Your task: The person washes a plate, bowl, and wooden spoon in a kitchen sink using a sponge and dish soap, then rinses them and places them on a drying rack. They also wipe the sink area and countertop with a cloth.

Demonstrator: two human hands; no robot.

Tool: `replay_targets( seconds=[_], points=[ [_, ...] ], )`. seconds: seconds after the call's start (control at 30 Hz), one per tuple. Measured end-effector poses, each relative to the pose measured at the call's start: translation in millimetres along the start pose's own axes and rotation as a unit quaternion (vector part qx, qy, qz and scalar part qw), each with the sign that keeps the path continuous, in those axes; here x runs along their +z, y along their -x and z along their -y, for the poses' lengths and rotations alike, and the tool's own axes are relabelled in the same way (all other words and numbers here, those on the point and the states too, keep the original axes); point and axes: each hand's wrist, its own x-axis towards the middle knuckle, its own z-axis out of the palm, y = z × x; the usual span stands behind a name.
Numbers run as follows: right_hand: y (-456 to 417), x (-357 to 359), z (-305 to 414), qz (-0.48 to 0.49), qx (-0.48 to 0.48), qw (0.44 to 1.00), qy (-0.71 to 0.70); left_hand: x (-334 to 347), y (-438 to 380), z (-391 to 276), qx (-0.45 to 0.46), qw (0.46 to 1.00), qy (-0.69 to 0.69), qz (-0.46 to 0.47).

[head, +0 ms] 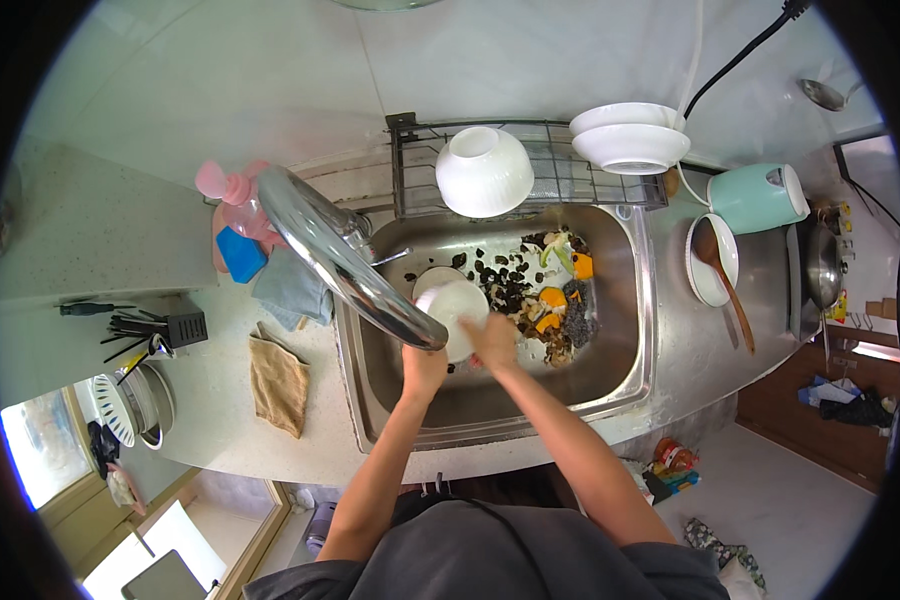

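My left hand (424, 373) grips a small white bowl (461, 307) over the steel sink (621, 300), under the chrome faucet (345, 277), whose spout hides some of the fingers. My right hand (495, 341) is blurred at the bowl's right side, and what its fingers hold cannot be made out. Behind the bowl, a round whitish dish (436, 277) lies partly covered on the sink floor. To the right are dark food scraps (506, 289), orange peel-like pieces (553, 297), green-white vegetable scraps (559, 251) and a grey scouring pad (577, 319).
A wire rack (420, 169) behind the sink bears an upturned white bowl (487, 176) and stacked white dishes (630, 142). At left are a pink bottle (247, 210), blue sponge (241, 253) and tan cloth (279, 382). A mint kettle (754, 199) and wooden spoon (724, 277) on a dish stand right.
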Motion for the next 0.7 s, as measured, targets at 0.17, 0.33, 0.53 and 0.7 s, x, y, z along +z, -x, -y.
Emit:
replay_targets(
  seconds=[0.17, 0.33, 0.53, 0.7],
  points=[
    [12, -25, 30, -0.015, -0.205, 0.979, 0.013, -4, -20, 40, -0.124, 0.984, 0.096, -0.087],
    [41, -35, 71, -0.015, -0.38, 0.922, 0.066, 10, -34, 94, -0.151, 0.949, 0.272, -0.055],
    [-19, -48, 94, 0.34, -0.073, 0.931, -0.113, 3, -12, 32, -0.287, 0.795, 0.416, 0.336],
    [-29, -52, 79, 0.287, 0.083, 0.872, -0.387, 5, -15, -10, -0.4, 0.367, 0.703, 0.459]
  ],
)
